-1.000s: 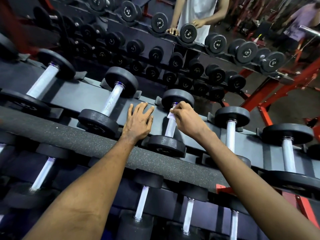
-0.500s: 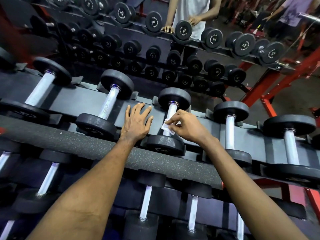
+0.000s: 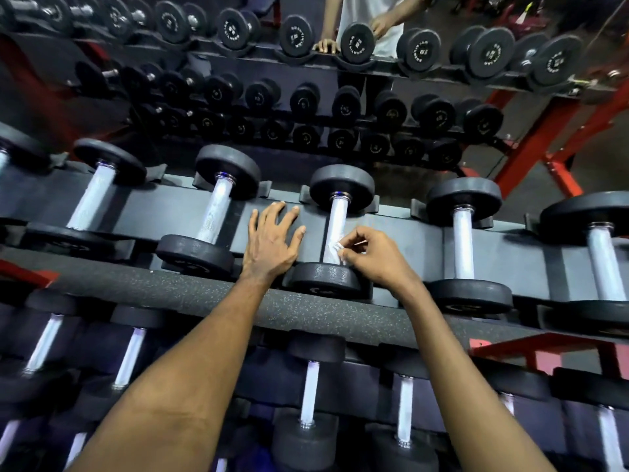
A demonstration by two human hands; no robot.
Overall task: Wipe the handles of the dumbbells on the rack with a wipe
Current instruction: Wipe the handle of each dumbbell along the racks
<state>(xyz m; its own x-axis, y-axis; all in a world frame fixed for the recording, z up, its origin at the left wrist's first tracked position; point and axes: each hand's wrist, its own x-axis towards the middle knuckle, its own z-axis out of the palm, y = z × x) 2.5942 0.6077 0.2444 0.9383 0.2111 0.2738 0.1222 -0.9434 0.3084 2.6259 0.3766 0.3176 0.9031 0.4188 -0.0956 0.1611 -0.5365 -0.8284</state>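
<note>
A black dumbbell with a silver handle (image 3: 337, 219) lies on the top shelf of the grey rack (image 3: 401, 240), in the middle of the view. My right hand (image 3: 377, 257) pinches a small white wipe (image 3: 335, 255) against the near end of that handle, just above the near weight head. My left hand (image 3: 272, 241) rests flat on the rack shelf with fingers spread, just left of this dumbbell. Most of the wipe is hidden under my fingers.
More dumbbells line the same shelf on both sides (image 3: 214, 212) (image 3: 464, 243), and a lower shelf holds several more (image 3: 308, 393). A speckled padded rail (image 3: 204, 294) runs along the front. Behind, a second rack (image 3: 340, 97) stands with a person's hand (image 3: 326, 46) on it.
My right hand has slid the wipe down the handle, from the far end near the weight head to the near end. My left hand has stayed on the shelf.
</note>
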